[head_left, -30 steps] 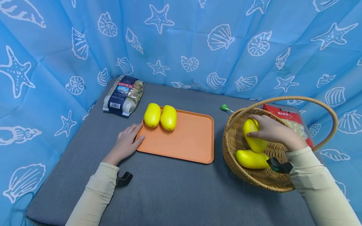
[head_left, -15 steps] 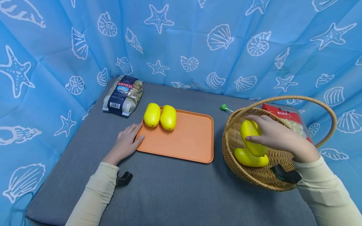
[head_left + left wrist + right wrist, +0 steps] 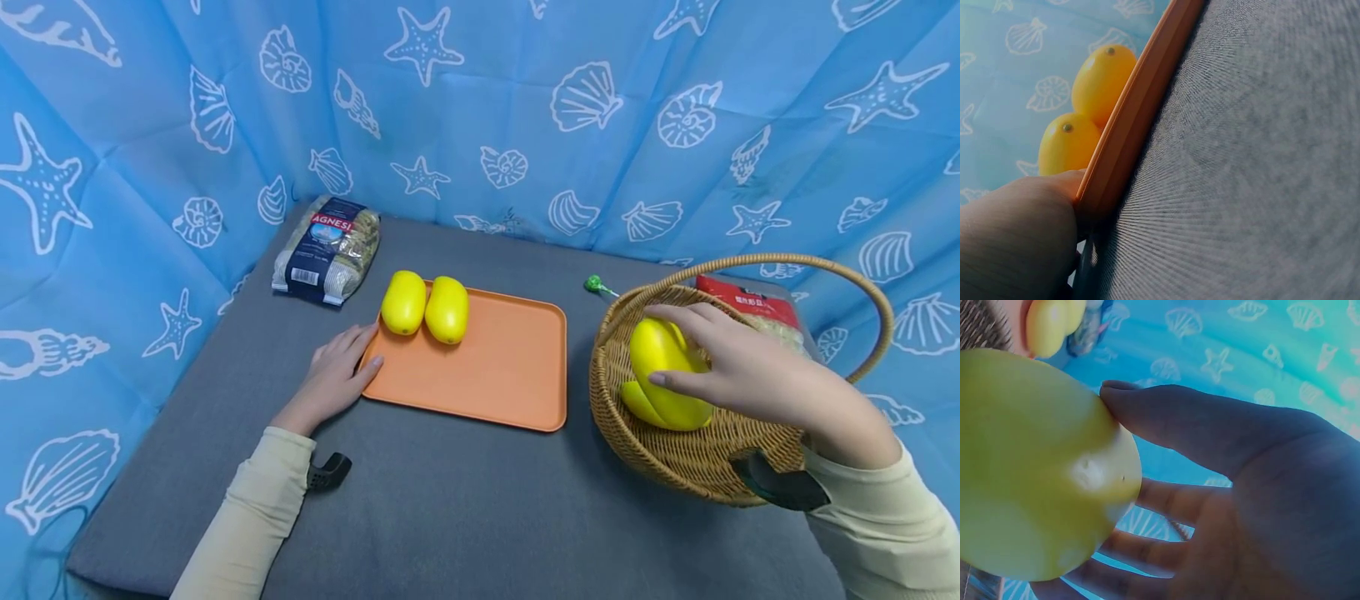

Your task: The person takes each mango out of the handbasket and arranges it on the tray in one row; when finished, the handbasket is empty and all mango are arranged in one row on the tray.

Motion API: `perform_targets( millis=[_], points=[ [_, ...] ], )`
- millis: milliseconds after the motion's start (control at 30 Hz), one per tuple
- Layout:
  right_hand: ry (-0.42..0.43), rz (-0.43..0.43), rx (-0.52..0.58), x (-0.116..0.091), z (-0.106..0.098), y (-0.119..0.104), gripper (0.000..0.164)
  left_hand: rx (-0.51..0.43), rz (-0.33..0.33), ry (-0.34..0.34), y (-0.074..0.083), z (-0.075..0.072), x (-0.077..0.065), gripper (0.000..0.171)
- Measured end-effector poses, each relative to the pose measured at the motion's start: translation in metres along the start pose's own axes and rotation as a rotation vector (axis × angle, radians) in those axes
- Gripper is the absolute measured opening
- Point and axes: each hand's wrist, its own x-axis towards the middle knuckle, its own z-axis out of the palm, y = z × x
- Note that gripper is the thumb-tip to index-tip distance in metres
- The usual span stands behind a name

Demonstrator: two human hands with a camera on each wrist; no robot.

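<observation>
In the head view my right hand (image 3: 712, 358) holds a yellow mango (image 3: 660, 367) inside the wicker basket (image 3: 630, 450). Its thumb lies on the near side of the fruit, the other fingers over the far side. A second mango (image 3: 636, 402) lies under the held one, mostly covered. My left hand (image 3: 330, 379) holds the left edge of an orange tray (image 3: 502, 367), its thumb over the rim near the front corner; its other fingers are hidden in the left wrist view. Two more mangoes, one left (image 3: 403, 302) and one right (image 3: 446, 310), lie side by side at the tray's back left.
A bag of Agnesi pasta (image 3: 327, 250) lies behind the tray at left. A green lollipop (image 3: 596, 284) is beside the basket, and a red-topped food bag (image 3: 750, 304) is behind it. The basket handle (image 3: 825, 262) arches over the right side. A blue shell-print curtain (image 3: 480, 108) closes the back.
My right hand has moved slightly toward me and lower with the mango, which now covers most of the other mango in the basket. The left hand and tray stay put.
</observation>
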Motion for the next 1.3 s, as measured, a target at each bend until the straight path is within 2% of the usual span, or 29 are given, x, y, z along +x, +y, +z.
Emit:
perform_targets(
  millis=[267, 633, 933, 1300],
  points=[
    [0.005, 0.007, 0.05, -0.005, 0.01, -0.028, 0.076, 0.006, -0.005, -0.005, 0.001, 0.0, 0.0, 0.064],
    [0.12, 0.035, 0.123, 0.0, 0.02, -0.061, 0.074, 0.006, 0.013, 0.025, 0.001, -0.001, -0.001, 0.063],
    [0.212, 0.029, 0.205, 0.024, 0.049, -0.088, 0.069, 0.009, 0.016, 0.001, 0.002, -0.002, -0.001, 0.064],
    [0.236, 0.095, 0.25, 0.065, 0.083, -0.105, 0.075, 0.012, 0.015, 0.017, 0.001, -0.001, -0.001, 0.064]
  ],
)
